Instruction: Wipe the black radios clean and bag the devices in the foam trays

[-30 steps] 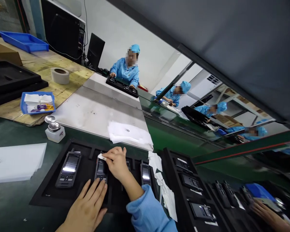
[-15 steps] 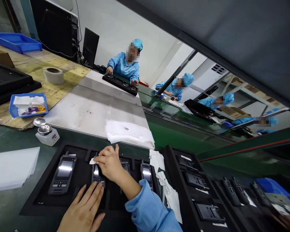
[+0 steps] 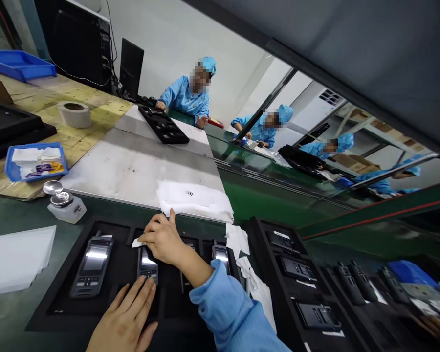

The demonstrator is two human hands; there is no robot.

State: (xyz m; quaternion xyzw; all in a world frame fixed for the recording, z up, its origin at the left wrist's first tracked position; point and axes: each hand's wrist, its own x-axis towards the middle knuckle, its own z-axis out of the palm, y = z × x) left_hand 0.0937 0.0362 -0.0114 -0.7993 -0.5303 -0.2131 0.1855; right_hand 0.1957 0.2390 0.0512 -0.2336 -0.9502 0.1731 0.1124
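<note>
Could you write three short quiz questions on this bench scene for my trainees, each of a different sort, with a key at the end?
1. Short answer: what does the right hand hold at the far end of the handheld device between both hands?
2. True or false: the metal lid of the bottle stands open.
3. Multiple choice: where is the left hand?
a) on the bottle
b) at the device's near end
c) beside the right hand, at the device's far end

Key:
1. A small white wipe; cloth or paper, I cannot tell.
2. True.
3. b
</note>
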